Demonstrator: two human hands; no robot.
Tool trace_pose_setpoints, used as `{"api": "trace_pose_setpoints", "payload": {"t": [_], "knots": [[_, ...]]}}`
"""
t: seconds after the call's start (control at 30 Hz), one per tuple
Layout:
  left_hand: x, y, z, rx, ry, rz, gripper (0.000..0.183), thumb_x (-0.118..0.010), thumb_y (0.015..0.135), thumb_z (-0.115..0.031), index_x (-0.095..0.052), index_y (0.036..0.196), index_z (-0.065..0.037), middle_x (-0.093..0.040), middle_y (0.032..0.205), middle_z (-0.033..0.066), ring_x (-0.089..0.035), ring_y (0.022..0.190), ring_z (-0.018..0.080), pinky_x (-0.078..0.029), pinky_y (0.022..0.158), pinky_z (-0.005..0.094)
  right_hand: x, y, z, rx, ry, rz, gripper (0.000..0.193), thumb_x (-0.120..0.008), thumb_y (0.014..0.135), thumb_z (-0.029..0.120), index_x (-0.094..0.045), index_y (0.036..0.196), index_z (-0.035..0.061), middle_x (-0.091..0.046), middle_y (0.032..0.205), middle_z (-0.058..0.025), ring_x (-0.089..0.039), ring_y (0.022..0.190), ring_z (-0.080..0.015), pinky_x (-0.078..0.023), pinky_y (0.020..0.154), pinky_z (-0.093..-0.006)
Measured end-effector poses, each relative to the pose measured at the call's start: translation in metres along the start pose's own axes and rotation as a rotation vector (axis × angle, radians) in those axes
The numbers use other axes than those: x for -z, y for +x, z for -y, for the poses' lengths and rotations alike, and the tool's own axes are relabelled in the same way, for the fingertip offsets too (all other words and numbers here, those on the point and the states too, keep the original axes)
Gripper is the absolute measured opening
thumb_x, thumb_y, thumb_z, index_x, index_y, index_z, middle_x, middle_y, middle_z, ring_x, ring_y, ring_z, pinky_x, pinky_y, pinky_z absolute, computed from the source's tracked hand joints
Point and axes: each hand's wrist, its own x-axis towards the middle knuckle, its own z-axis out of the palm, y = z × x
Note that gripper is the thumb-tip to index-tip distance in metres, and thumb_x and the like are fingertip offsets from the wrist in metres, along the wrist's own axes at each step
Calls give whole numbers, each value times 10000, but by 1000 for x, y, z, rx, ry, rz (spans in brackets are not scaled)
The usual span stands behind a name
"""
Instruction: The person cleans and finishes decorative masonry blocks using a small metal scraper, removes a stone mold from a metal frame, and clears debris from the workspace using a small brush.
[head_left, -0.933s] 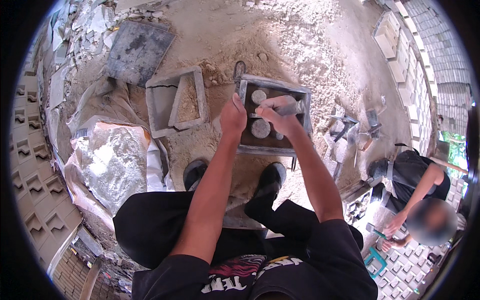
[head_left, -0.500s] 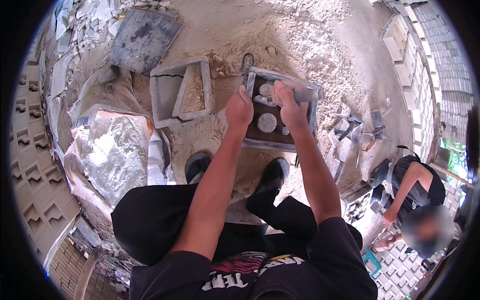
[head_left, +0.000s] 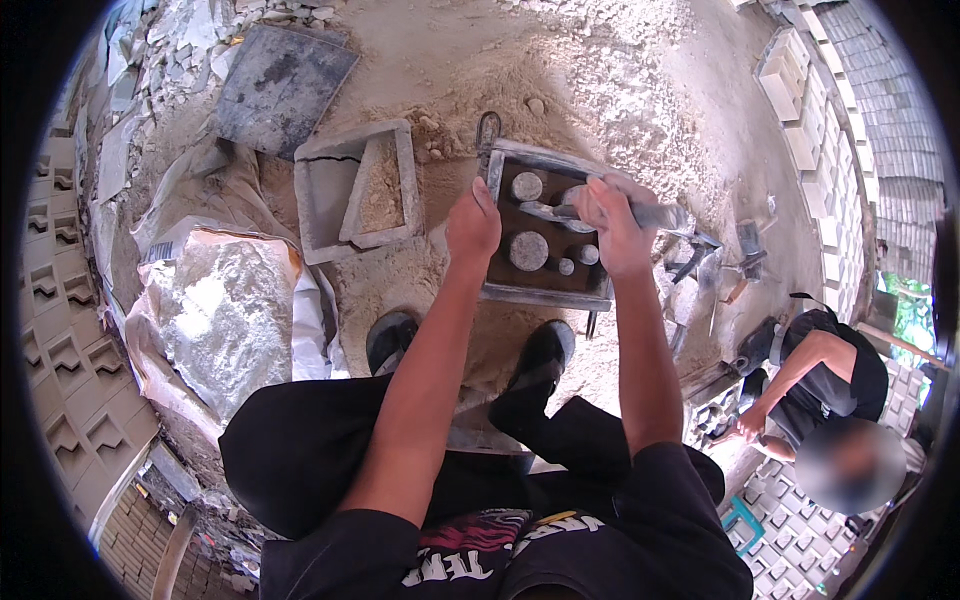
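Observation:
In front of my feet is a rectangular grey mould frame [head_left: 550,294] with several round pale discs, large and small, on its brown inside. One large disc [head_left: 529,251] sits near the frame's middle. My left hand [head_left: 472,224] is closed at the frame's left edge, the thumb pointing up along it; its fingertips are hidden. Over the frame's right side, my right hand [head_left: 616,220] grips a long grey hand tool [head_left: 658,216]. The tool's flat, pale end reaches left between the discs; its exact kind is unclear. A metal loop [head_left: 488,127] sticks out at the far left corner.
Left of the frame lies a cracked grey box-shaped mould [head_left: 405,190], with a dark square slab [head_left: 285,88] beyond. An opened sack of white powder [head_left: 225,310] lies at left. Metal pieces [head_left: 700,255] lie at right. Another person [head_left: 830,370] works at lower right; pale blocks [head_left: 800,110] line the right.
My right hand has shifted right and slightly nearer with the tool, uncovering more discs. My left hand stays at the frame's left edge. The other person's hands have moved.

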Motion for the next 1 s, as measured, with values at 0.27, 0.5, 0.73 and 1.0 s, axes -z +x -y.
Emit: {"api": "trace_pose_setpoints", "payload": {"t": [0.27,0.5,0.73,1.0], "knots": [[-2,-3,5,-35,-19,-90,599,-245,989,-422,-642,894,17,-632,908,271,-570,910,480,-432,794,547,26,-26,10,97,71,-64,335,-479,924,90,-466,596,25,-433,562,15,-377,536,-66,-275,489,-240],[-6,1,6,-15,-8,-64,625,-240,983,-448,-647,878,15,-631,909,280,-572,911,481,-431,807,554,29,-50,8,137,-65,-64,377,-527,889,85,-390,541,40,-420,534,-20,-369,507,-97,-281,472,-277],[-11,3,10,-52,20,-88,654,-231,994,-444,-625,858,60,-615,841,305,-561,870,508,-422,748,555,77,-24,20,161,214,257,469,-576,866,288,-355,503,92,-337,452,5,-295,426,-113,-240,460,-298],[-5,1,5,-12,69,-65,611,-243,990,-420,-643,885,30,-635,871,280,-573,878,489,-430,774,561,105,-33,10,298,-95,32,427,-539,825,310,-367,506,84,-355,463,2,-279,435,-133,-262,500,-316]]}}
